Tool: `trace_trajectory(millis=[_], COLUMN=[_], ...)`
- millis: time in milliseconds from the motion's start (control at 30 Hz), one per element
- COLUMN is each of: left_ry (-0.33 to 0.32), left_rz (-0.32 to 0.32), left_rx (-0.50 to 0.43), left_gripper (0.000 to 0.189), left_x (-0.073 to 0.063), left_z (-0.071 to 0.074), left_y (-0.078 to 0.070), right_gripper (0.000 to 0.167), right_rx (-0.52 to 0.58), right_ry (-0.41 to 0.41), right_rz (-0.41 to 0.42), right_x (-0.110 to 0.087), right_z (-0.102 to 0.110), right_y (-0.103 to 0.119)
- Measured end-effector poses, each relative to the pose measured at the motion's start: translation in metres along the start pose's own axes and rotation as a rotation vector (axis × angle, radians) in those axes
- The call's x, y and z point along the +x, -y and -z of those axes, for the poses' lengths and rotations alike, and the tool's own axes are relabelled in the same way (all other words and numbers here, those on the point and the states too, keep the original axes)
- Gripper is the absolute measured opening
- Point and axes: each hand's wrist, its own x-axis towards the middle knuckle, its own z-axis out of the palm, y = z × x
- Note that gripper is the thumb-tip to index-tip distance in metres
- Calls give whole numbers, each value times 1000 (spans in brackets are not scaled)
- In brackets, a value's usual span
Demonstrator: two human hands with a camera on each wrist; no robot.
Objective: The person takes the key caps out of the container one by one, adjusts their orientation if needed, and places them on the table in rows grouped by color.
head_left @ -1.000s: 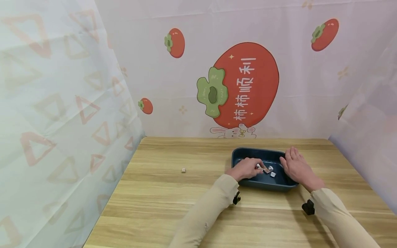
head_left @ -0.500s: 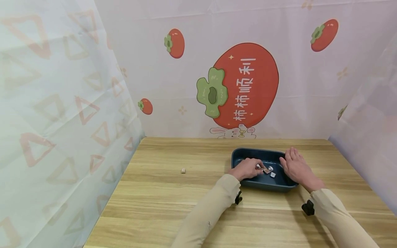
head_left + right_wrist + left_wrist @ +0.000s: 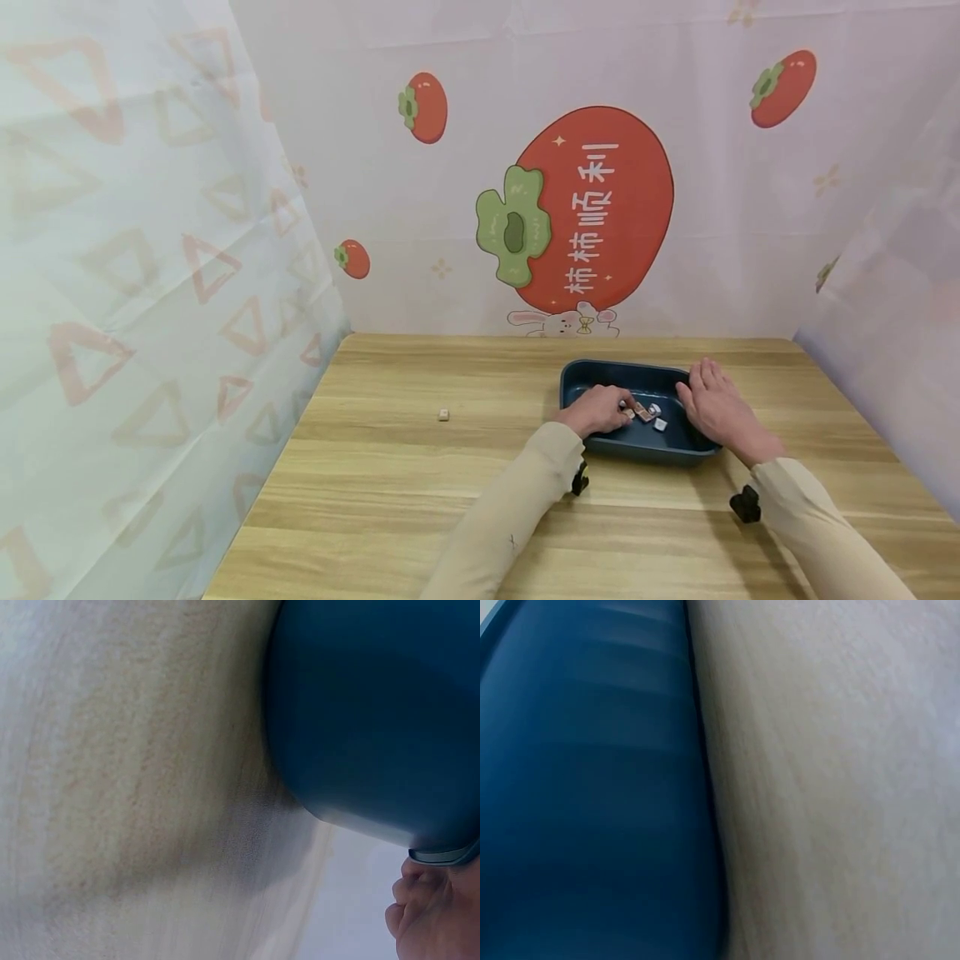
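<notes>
In the head view, a dark blue rectangular tray stands on the table, right of centre. My left hand reaches over its near left rim, index finger and thumb curled around a small pale tile. Several other little tiles lie beside those fingertips, among them a brownish one and a white one. Along the tray's right rim rests my right hand, fingers extended and thumb pointing inward. The left wrist view shows only tray wall and tabletop. Part of the right hand appears at lower right in its wrist view.
One small light tile lies alone on the wooden table, left of the tray. A printed cloth backdrop rises behind the table and along both sides. Black wrist cameras are strapped at both cuffs.
My left fingers have shifted slightly within the tray, and a pale tile now shows lower, between the fingertips. The right hand and tray stay in place.
</notes>
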Motion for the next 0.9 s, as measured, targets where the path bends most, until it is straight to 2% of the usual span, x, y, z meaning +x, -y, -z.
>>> trace_trajectory(millis=[300,900], left_ry=[12,32], left_rz=[20,40], left_rx=[-2,-14], left_gripper=[20,20], left_x=[4,1], left_z=[-3,1], left_y=[1,0], right_gripper=[65,65], right_rx=[-18,-5], right_ry=[-33,-34], right_rz=[19,6], right_x=[0,3], right_z=[-2,-3], right_y=[-1,0])
